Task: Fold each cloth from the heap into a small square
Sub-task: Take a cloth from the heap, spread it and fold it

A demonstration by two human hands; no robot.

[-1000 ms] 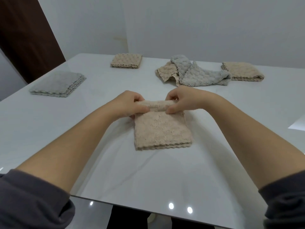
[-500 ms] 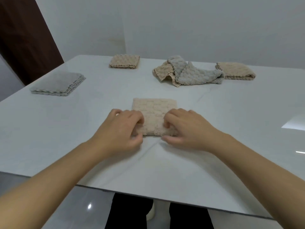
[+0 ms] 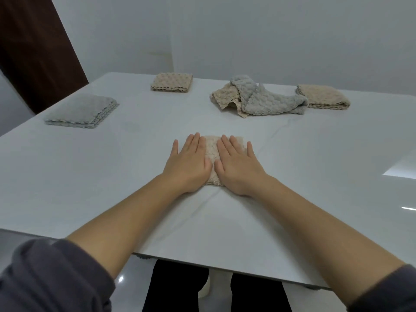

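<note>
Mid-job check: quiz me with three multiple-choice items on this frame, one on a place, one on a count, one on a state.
1. Where is the heap?
A. At the near table edge
B. Far side, between the left beige square and the right beige square
C. Under the hands

2. How many folded piles lie apart from the cloth being pressed?
A. One
B. Three
C. Five

3. How do the left hand and right hand meet that cloth?
A. Pinching a corner
B. Lifted off it
C. Flat, pressing it

Answers:
1 B: the heap lies beyond the hands, between the two beige squares.
2 B: one grey pile plus two beige squares.
3 C: both hands lie on it with straight fingers.
</note>
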